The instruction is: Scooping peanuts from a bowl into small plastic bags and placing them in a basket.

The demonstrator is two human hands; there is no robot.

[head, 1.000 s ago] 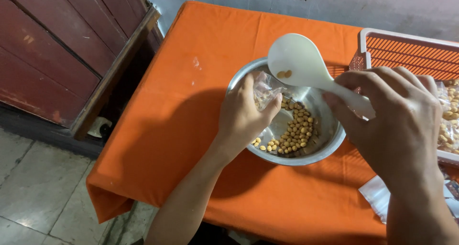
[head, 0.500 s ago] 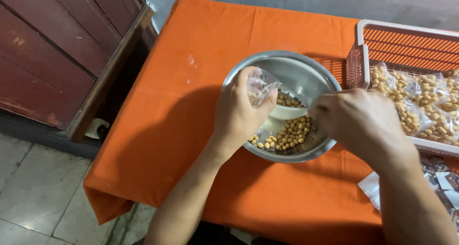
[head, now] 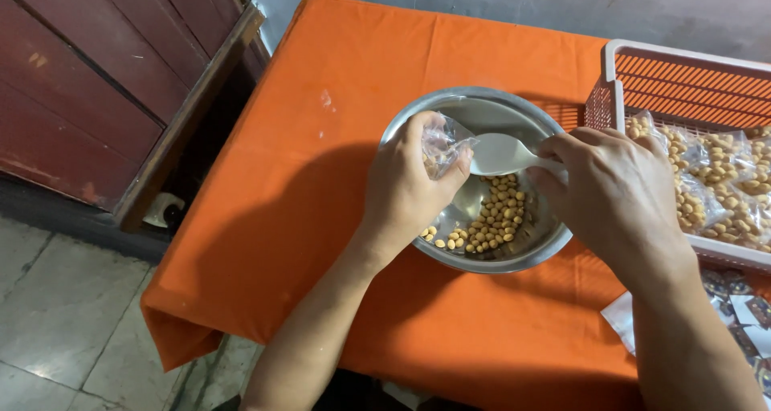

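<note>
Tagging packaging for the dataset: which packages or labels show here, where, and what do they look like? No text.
Small clear bag: pinched in the left hand over the steel bowl, crinkled plastic, a few tan nuts inside.
Filled bags: in the orange basket at right, clear pouches packed with tan nuts.
Flat packets: lower right on the cloth, white and dark, partly hidden by the right arm.

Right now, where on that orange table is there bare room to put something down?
The orange cloth is bare between the metal bowl and the table's left edge, and beyond the bowl toward the wall. It is crowded to the right: the basket of filled bags abuts the bowl, and both hands work over the bowl.
</note>
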